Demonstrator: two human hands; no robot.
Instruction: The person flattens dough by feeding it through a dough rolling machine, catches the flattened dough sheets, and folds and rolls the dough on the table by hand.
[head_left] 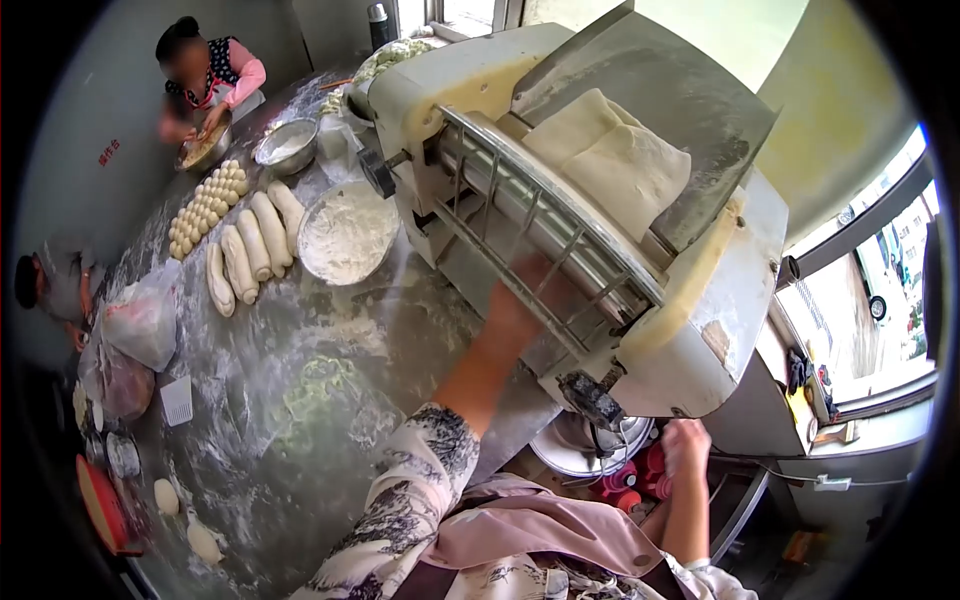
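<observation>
A dough sheeter (735, 300) with metal rollers and a barred guard stands in front of me. A folded sheet of pale dough (610, 160) lies on its sloping tray (690, 120), reaching down to the rollers. My left hand (530, 300) is under the guard bars (490, 205), below the rollers; its fingers are blurred and partly hidden. Beside the machine's lower right edge, my right hand (686, 442) is closed with curled fingers. Whatever it may hold is hidden.
On the floured table (300, 460) are several dough rolls (250, 245), rows of small dough balls (207, 208), a flour bowl (348, 235), a white scraper (177, 401) and plastic bags (140, 325). One person (215, 80) works over a bowl; another (65, 285) is at far left.
</observation>
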